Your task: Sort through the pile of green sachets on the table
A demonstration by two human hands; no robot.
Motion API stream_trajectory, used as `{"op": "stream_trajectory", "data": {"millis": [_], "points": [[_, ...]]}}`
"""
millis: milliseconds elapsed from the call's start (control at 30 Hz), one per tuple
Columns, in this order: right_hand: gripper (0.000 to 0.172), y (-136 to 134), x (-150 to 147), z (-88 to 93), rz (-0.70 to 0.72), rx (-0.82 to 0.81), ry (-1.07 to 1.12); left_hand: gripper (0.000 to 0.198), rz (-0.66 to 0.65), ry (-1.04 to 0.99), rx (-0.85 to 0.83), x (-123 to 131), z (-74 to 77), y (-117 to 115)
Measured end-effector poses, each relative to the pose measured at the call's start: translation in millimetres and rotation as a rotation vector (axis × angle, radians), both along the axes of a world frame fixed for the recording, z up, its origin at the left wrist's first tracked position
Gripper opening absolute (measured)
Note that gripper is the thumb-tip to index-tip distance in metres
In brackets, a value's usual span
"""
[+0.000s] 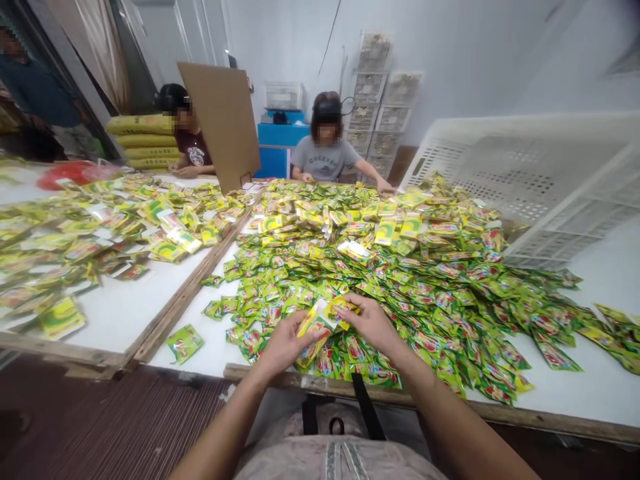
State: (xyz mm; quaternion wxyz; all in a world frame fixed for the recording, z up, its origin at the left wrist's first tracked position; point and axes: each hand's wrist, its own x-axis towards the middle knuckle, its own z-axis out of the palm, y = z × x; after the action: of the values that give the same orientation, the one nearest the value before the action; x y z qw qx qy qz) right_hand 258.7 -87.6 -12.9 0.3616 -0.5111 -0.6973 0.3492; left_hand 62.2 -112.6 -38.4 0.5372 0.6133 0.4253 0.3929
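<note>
A big heap of small green and yellow sachets (pixel 400 267) covers the white table (pixel 590 380) in front of me. My left hand (pixel 283 343) grips a small stack of sachets (pixel 320 321) just above the near edge of the heap. My right hand (pixel 370 323) pinches the top of the same stack from the right side. Both hands meet over the table's front edge.
A white plastic crate (pixel 540 180) lies tipped at the right. A second table (pixel 120 307) to the left holds more sachets. Two people sit at the far side; one (pixel 327 153) reaches into the heap. A cardboard sheet (pixel 225 123) stands between them.
</note>
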Motion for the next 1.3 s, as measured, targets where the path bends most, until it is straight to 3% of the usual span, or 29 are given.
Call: {"op": "stream_trajectory", "data": {"millis": [67,167,233,300,400,567,700,767,867,933,1000,1067,1167,1233,1300], "points": [[0.025,-7,-3,-0.1,-0.022,0.013,0.031,0.037,-0.018,0.016,-0.015,1,-1.0,-6],[0.027,-14,-14,-4.3,-0.131,-0.006,0.255,0.034,-0.032,0.002,-0.041,2,-5.9,-12],[0.028,-17,-22,-10.9,-0.150,-0.033,0.387,0.036,-0.014,-0.104,-0.101,1,-9.5,-15],[0.029,-19,-27,-18.3,-0.116,-0.033,0.384,0.039,0.018,-0.239,-0.185,-1,-12.0,-17],[0.028,-21,-26,-23.8,-0.053,-0.034,0.242,0.040,0.013,-0.326,-0.262,-6,-13.0,-20],[0.024,-23,-19,-16.5,-0.038,0.063,-0.007,0.041,-0.055,-0.287,-0.222,-6,-9.7,-17],[0.027,-11,-15,-12.3,0.064,-0.009,-0.006,0.045,-0.044,-0.314,-0.287,-2,-10.1,-7],[0.032,4,-14,-13.3,0.014,-0.029,-0.025,0.046,-0.019,-0.349,-0.341,-2,-12.5,-3],[0.038,33,-17,-20.7,-0.184,0.139,-0.279,0.044,0.048,-0.408,-0.389,-3,-16.7,2],[0.037,49,-20,-29.6,-0.203,0.230,-0.491,0.044,0.119,-0.419,-0.414,-5,-18.4,4],[0.032,58,-23,-39.2,-0.172,0.254,-0.569,0.046,0.197,-0.420,-0.438,-7,-19.1,5],[0.029,59,-23,-45.5,-0.182,0.256,-0.470,0.049,0.248,-0.415,-0.444,-11,-19.4,6],[0.032,52,-23,-42.6,-0.199,0.137,-0.126,0.049,0.273,-0.377,-0.419,-15,-19.2,7],[0.031,45,-25,-33.8,-0.104,0.001,0.060,0.050,0.255,-0.368,-0.408,-15,-17.5,7],[0.029,39,-30,-24.3,0.020,-0.067,0.113,0.052,0.204,-0.374,-0.398,-14,-14.7,7]]}}
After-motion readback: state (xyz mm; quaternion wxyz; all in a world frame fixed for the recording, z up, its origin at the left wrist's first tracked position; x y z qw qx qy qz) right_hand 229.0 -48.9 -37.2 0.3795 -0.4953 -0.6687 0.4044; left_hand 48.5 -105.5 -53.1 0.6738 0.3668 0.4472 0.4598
